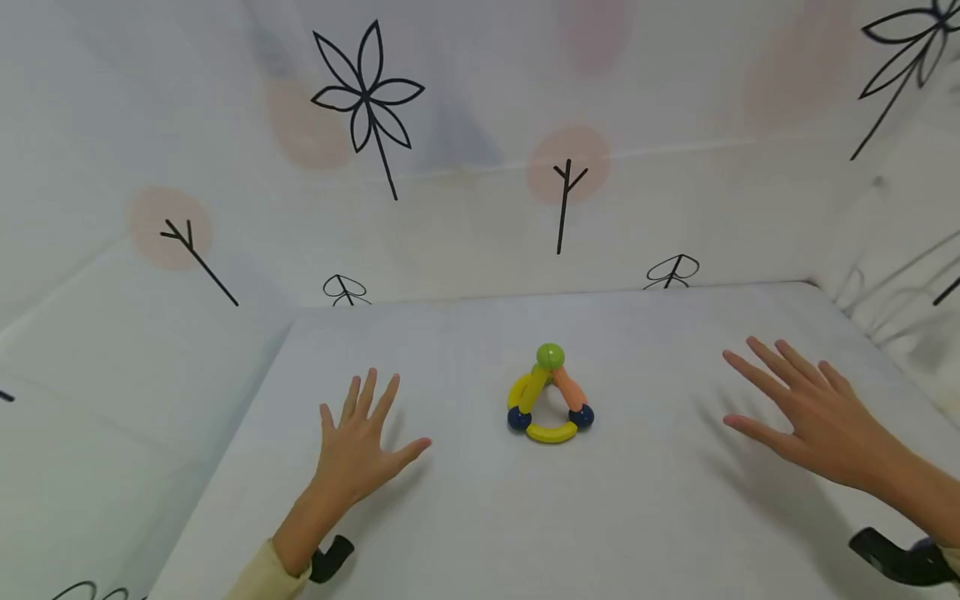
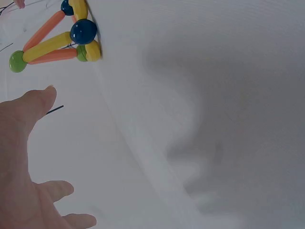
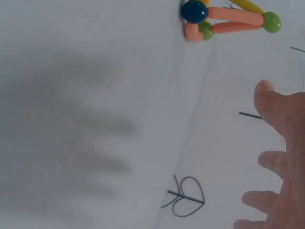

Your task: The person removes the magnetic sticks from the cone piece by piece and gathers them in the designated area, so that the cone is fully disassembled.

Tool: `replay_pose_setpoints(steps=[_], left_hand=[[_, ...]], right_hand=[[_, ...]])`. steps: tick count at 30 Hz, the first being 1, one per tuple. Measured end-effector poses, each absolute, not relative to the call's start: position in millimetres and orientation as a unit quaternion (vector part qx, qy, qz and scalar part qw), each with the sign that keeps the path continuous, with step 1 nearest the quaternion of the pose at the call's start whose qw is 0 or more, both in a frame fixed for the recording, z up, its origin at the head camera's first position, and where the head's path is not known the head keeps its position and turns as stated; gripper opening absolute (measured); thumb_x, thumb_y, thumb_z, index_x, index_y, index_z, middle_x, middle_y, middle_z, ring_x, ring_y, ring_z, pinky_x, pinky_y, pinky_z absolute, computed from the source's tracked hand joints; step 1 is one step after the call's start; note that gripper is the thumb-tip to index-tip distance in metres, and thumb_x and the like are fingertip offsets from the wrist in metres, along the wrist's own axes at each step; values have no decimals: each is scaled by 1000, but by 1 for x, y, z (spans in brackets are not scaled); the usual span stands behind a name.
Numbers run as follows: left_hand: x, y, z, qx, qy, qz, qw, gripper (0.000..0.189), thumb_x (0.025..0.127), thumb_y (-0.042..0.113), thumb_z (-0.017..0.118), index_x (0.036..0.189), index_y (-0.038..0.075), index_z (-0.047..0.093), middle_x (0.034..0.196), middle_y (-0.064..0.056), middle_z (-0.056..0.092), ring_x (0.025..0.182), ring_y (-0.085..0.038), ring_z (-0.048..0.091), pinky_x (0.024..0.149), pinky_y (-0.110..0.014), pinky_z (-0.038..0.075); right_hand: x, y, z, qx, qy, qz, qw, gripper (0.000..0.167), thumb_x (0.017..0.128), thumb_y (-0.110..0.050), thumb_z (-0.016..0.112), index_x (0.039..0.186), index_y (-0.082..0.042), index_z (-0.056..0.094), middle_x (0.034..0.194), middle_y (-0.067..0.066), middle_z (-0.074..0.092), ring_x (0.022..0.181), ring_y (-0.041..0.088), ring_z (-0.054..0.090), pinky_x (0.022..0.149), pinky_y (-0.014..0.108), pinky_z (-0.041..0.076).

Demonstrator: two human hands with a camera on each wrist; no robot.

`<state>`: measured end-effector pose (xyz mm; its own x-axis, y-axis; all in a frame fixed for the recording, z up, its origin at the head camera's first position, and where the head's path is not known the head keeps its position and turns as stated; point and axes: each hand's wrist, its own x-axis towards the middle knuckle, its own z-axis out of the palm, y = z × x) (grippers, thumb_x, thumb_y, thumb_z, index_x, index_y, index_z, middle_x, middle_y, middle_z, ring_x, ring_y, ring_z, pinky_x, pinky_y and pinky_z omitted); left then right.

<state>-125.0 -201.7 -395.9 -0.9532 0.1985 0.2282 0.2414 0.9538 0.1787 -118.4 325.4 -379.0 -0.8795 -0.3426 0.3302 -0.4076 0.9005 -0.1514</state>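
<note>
Midway between the two hands, a rod-and-ball frame [image 1: 533, 390] is set standing on the white table [image 1: 480, 517], toward the far side. Its peak is topped by a green ball [image 1: 551, 357], and the near corners are marked by two dark blue balls, one at left [image 1: 519, 418], one at right [image 1: 581, 417]. Those two are joined at the near side by a curved yellow rod [image 1: 551, 433]; the right slope is formed by an orange rod [image 1: 570, 389]. Through the frame's hollow, bare table is seen! From the right wrist, a curved orange rod [image 3: 192, 32] is caught on the base, with a lower green ball [image 3: 206, 31] beside it.

Over on the left, the left hand [image 1: 358, 454] is held with its fingers spread wide, its grip fully released. Same on the right: the right hand [image 1: 825, 425] is splayed, nothing grasped, well apart from the frame. Soft shadows are thrown on the table by both. By each wrist a black band is seen, left [image 1: 332, 558] and right [image 1: 892, 558]. The far side is closed off by a white backdrop [image 1: 465, 233], printed with a line-drawn flower [image 1: 366, 96].
</note>
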Motion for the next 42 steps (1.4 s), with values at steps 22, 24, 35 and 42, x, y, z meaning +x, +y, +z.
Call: replay_pose_setpoints(steps=[22, 24, 35, 42], left_hand=[[-157, -139, -390, -141, -923, -356, 43, 77, 83, 56, 65, 148, 31, 32, 153, 3, 26, 139, -17, 27, 105, -51, 30], [-162, -131, -392, -152, -912, -379, 42, 73, 84, 53, 65, 147, 31, 34, 151, 4, 30, 137, -15, 29, 107, -45, 30], [-186, -83, -401, -189, -853, -486, -17, 68, 85, 40, 69, 145, 28, 38, 147, 8, 38, 134, -13, 34, 101, -40, 39], [-196, -53, -412, -185, -798, -573, -19, 57, 87, 32, 69, 139, 19, 49, 139, 4, 48, 127, -16, 46, 95, -32, 44]], right_hand=[[-156, 239, -338, 268, -932, 202, 135, 72, 80, -33, 76, 142, -19, 43, 139, 14, 44, 120, 37, 45, 78, 61, 46], [-161, 230, -337, 280, -924, 222, 135, 68, 81, -29, 76, 140, -16, 45, 136, 12, 47, 115, 33, 49, 79, 56, 48], [-190, 191, -341, 333, -883, 310, 117, 50, 83, -19, 75, 128, -13, 55, 122, 3, 57, 101, 20, 58, 76, 38, 54], [-202, 167, -349, 369, -854, 350, 105, 44, 80, -9, 76, 121, -9, 59, 115, 4, 60, 97, 19, 61, 75, 34, 54]])
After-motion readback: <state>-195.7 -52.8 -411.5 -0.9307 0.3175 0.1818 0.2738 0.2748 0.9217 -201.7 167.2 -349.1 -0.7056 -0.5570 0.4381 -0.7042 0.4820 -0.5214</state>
